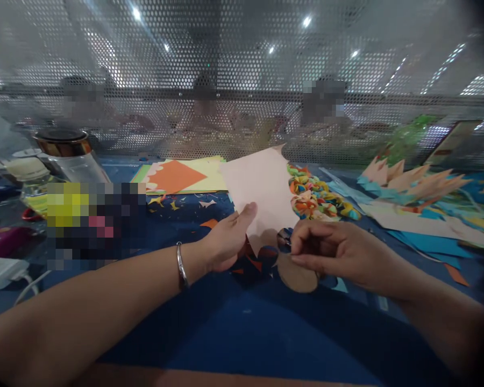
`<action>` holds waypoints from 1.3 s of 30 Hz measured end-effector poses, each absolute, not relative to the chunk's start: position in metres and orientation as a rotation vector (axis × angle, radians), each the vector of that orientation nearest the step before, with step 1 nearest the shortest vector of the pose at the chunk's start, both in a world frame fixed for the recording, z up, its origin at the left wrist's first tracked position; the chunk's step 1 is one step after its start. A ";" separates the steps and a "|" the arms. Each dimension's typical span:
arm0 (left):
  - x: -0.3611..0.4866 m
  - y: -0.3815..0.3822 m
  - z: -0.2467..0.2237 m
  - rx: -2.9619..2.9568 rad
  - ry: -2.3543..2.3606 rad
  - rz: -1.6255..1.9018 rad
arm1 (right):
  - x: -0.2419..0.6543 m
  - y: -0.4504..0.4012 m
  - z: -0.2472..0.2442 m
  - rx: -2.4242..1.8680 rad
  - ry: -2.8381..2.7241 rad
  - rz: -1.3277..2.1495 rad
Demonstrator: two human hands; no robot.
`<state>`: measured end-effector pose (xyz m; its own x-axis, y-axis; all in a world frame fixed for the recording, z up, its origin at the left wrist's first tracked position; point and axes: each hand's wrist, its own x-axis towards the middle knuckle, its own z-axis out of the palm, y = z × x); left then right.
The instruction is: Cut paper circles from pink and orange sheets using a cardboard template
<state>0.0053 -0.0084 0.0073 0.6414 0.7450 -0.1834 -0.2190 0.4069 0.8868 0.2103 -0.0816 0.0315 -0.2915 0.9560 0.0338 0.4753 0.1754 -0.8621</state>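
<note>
My left hand point(230, 236), with a silver bangle at the wrist, pinches a pale pink sheet of paper point(262, 188) between thumb and fingers. The sheet stands tilted up, with scalloped cuts along its right and lower edges. Close to its lower right corner, my right hand point(326, 248) is closed on what looks like small scissors point(284, 237); only a dark shiny part shows past the fingers. Just under the right thumb is a round brown disc point(298, 275); whether the thumb touches it I cannot tell. Orange paper scraps point(255, 262) lie beneath the sheet.
Stacked coloured paper point(213, 174) lies behind on the left, a colourful pile of folded pieces point(314, 193) behind on the right. Pointed paper shapes point(411, 177) stand far right. Bottles point(70, 156) and a white plug point(4, 272) are left. A perforated screen point(242, 64) closes the back.
</note>
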 end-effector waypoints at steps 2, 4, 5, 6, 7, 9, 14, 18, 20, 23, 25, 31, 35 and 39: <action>0.006 -0.010 0.007 0.964 0.624 0.658 | 0.209 -0.081 0.032 -1.346 -1.822 0.849; 0.006 -0.011 0.006 0.959 0.614 0.608 | 0.208 -0.082 0.031 -1.362 -1.803 0.664; 0.006 -0.011 0.005 0.960 0.605 0.569 | 0.208 -0.082 0.030 -1.367 -1.802 0.584; 0.005 -0.011 0.004 0.962 0.592 0.530 | 0.207 -0.082 0.029 -1.368 -1.807 0.517; 0.005 -0.011 0.003 0.962 0.573 0.498 | 0.206 -0.081 0.028 -1.370 -1.816 0.466; 0.005 -0.010 0.001 0.947 0.532 0.472 | 0.205 -0.080 0.025 -1.376 -1.840 0.399; 0.006 -0.011 -0.003 0.944 0.480 0.471 | 0.203 -0.077 0.016 -1.358 -1.947 0.201; 0.005 -0.012 -0.002 0.982 0.445 0.514 | 0.205 -0.079 0.014 -1.289 -2.005 0.126; 0.005 -0.012 -0.001 0.980 0.422 0.524 | 0.207 -0.079 0.013 -1.260 -2.027 0.088; 0.005 -0.012 -0.001 0.945 0.432 0.510 | 0.208 -0.080 0.011 -1.240 -2.063 0.056; 0.005 -0.012 0.000 0.920 0.472 0.497 | 0.207 -0.081 0.008 -1.232 -2.069 0.042; 0.005 -0.014 0.005 0.892 0.492 0.481 | 0.204 -0.081 0.008 -1.187 -2.099 0.080; 0.003 -0.016 0.005 0.968 0.546 0.479 | 0.204 -0.082 0.011 -1.184 -2.122 0.127; 0.003 -0.016 0.003 0.980 0.509 0.484 | 0.203 -0.083 0.011 -1.219 -2.115 0.167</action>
